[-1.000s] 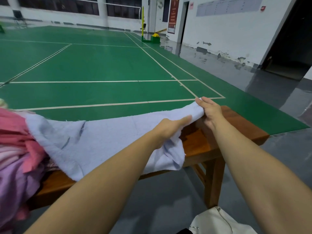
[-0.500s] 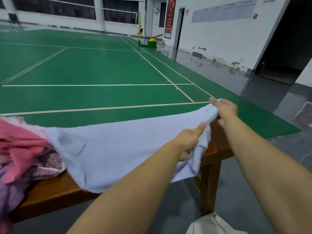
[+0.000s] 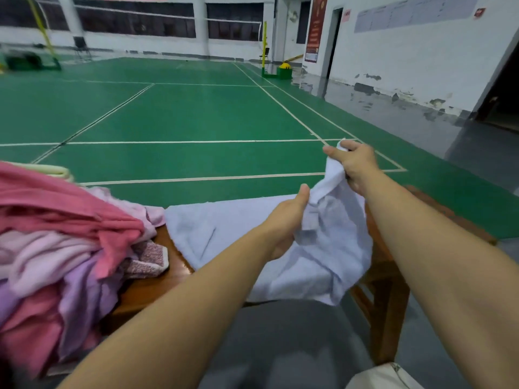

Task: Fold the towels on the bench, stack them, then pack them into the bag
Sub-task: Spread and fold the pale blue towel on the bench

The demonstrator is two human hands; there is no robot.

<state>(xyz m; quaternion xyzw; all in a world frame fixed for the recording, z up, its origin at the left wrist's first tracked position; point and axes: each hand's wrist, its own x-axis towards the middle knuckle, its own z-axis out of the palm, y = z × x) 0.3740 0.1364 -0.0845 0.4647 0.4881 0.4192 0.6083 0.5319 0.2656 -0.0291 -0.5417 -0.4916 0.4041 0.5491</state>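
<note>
Lifting off the bench (image 3: 157, 287), the blue towel's (image 3: 238, 226) right end now rises, pinched by left hand (image 3: 283, 223) and right hand (image 3: 355, 167), starting its first fold

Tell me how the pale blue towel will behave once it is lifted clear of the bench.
Probably floppy: the towel sags and creases between the left hand and right hand. Likely light, since pinches hold it up. Its corner overhanging the bench may drag.
</note>
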